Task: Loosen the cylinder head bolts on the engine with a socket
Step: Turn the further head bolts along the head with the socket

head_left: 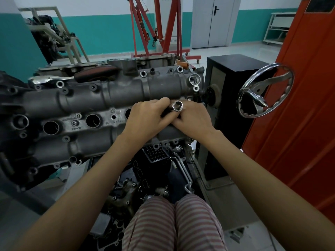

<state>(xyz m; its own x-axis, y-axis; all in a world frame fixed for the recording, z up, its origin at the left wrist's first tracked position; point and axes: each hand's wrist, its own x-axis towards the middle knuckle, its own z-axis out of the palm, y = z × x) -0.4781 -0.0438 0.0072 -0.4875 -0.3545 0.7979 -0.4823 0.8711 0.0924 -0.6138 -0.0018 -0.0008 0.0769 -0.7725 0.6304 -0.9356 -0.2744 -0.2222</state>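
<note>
1. Striped trousers (174, 223) fill the near edge, with loose engine parts (126, 187) on the floor beyond.
2. Both hands meet over the engine's cylinder head (87, 98): the left hand (145, 118) and right hand (192, 120) curl together round a chrome socket (177, 105), its open end facing up toward the camera.
3. What the socket sits on is hidden under the fingers.
4. Judging by this, the tool is being readied, with no bolt engaged.
5. Next the socket must be turned down onto a head bolt and seated squarely.
</note>
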